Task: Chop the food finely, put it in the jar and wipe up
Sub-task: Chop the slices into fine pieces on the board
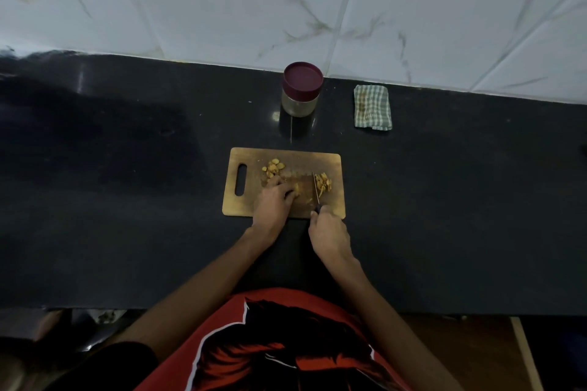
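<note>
Across the width of the view runs a dark polished stone counter (127,200), backed by a wall of pale marbled tiles (222,3). At the bottom edge a person in a red printed shirt (279,343) leans in, both bare forearms reaching forward.

Centred on the counter lies a rectangular wooden chopping board with a handle slot at its left end (244,200), long side running left to right. Behind it, near the wall, stands a clear glass jar with a maroon screw lid (301,90), lid on. Just to the jar's right sits a folded green-and-white checked cloth (372,107), apart from the jar and well back from the board.

The left hand (273,203) rests on the board, fingers curled down over a pale piece of food (297,190), pinning it. The right hand (328,235) is closed round the dark handle of a small knife (316,189), whose thin blade points away from the person, across the board's length.

Chopped yellow pieces (324,184) lie just right of the blade; a second small heap of yellow slices (273,167) sits toward the board's back left. The held piece lies just left of the blade, so the next cut likely falls there; the chopping looks only partly done
</note>
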